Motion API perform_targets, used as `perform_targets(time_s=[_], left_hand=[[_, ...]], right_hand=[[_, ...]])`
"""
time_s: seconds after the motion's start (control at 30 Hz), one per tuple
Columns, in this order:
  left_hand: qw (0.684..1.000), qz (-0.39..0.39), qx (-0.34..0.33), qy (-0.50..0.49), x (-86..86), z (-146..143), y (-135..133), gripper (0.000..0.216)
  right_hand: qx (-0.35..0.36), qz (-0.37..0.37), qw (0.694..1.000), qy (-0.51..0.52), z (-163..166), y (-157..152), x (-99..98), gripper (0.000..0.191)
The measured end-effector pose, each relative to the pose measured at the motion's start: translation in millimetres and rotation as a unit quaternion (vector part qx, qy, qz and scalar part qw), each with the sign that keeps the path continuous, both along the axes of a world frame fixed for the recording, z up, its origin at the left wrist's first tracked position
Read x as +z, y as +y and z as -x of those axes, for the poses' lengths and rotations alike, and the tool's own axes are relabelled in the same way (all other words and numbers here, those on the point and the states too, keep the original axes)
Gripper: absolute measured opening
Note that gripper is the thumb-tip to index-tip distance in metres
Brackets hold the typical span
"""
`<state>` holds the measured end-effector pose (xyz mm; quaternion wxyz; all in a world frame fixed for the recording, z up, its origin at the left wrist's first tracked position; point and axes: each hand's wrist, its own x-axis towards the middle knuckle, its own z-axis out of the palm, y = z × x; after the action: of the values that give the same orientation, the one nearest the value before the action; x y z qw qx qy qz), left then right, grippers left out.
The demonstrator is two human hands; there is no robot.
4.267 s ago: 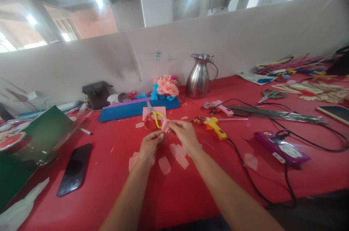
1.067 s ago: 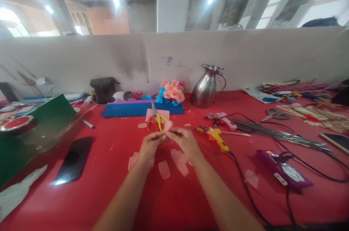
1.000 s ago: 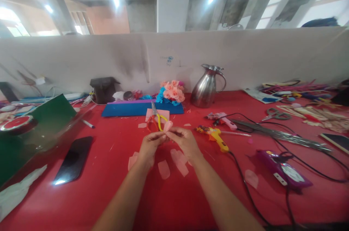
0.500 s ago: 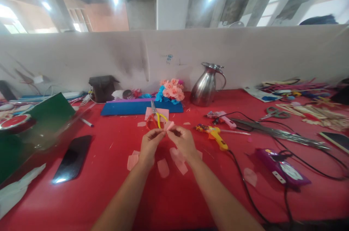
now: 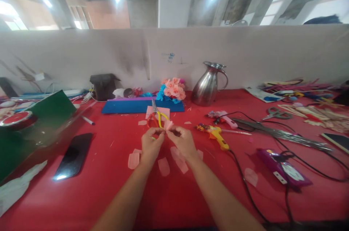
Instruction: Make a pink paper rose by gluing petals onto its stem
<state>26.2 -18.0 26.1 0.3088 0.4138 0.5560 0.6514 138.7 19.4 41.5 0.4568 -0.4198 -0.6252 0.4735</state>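
Observation:
Between my fingertips is a small pink paper flower (image 5: 168,124), its petals flaring upward. My left hand (image 5: 151,142) pinches its base from the left, and my right hand (image 5: 182,141) pinches it from the right. Just beyond lie scissors with red and yellow handles (image 5: 156,115), resting partly on a stack of pink paper (image 5: 164,111). Cut pink paper petals (image 5: 164,166) are scattered on the red table around my wrists, some partly hidden under my right hand.
A yellow glue gun (image 5: 218,138) and a pink one (image 5: 227,119) lie to the right, their cords running past a purple power strip (image 5: 283,168). A steel jug (image 5: 206,84) and a bunch of paper flowers (image 5: 174,90) stand behind. At left lies a black phone (image 5: 73,156).
The pink paper between my fingers has turned more upright and its top looks more spread. Both hands stay nearly in place; the view has shifted slightly.

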Motion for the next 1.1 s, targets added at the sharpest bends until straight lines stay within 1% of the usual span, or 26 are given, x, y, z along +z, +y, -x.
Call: perform_targets(time_s=[0.07, 0.17, 0.27, 0.37, 0.47, 0.6, 0.7, 0.8, 0.93, 1.1], left_hand=[[0.996, -0.030, 0.028, 0.075, -1.5, 0.1, -0.4, 0.009], [0.981, -0.072, 0.052, 0.172, -3.5, 0.5, -0.3, 0.010], [0.969, -0.083, 0.063, 0.226, -5.2, 1.0, 0.1, 0.012], [0.971, -0.086, 0.061, 0.214, -5.5, 0.8, -0.2, 0.012], [0.981, -0.095, 0.043, 0.161, -4.6, -0.2, -0.9, 0.012], [0.992, -0.091, -0.005, 0.082, -4.8, -2.6, -0.5, 0.014], [0.995, -0.088, -0.045, 0.014, -8.0, -4.1, 1.2, 0.016], [0.994, -0.085, -0.071, -0.019, -12.2, -4.1, 2.4, 0.016], [0.994, -0.091, -0.064, 0.013, -13.8, -2.6, 1.7, 0.019], [0.980, -0.147, -0.029, 0.130, -11.7, -1.3, 0.6, 0.020]], right_hand=[[0.000, 0.008, 1.000, 0.006, 0.0, 0.7, -2.2, 0.015], [0.002, 0.034, 0.999, 0.027, -0.5, 2.4, -4.3, 0.019], [0.016, 0.063, 0.996, 0.054, -1.7, 4.5, -4.3, 0.022], [0.033, 0.081, 0.993, 0.076, -2.6, 5.9, -3.3, 0.021], [0.034, 0.088, 0.991, 0.094, -2.7, 6.1, -2.9, 0.021], [0.023, 0.092, 0.989, 0.114, -3.1, 5.5, -2.3, 0.021], [0.022, 0.094, 0.987, 0.128, -3.9, 5.6, -0.8, 0.020], [0.030, 0.097, 0.984, 0.145, -4.3, 5.8, 1.0, 0.019], [0.033, 0.098, 0.982, 0.156, -4.9, 5.4, 2.6, 0.019], [0.028, 0.107, 0.981, 0.159, -5.1, 4.6, 1.9, 0.023]])
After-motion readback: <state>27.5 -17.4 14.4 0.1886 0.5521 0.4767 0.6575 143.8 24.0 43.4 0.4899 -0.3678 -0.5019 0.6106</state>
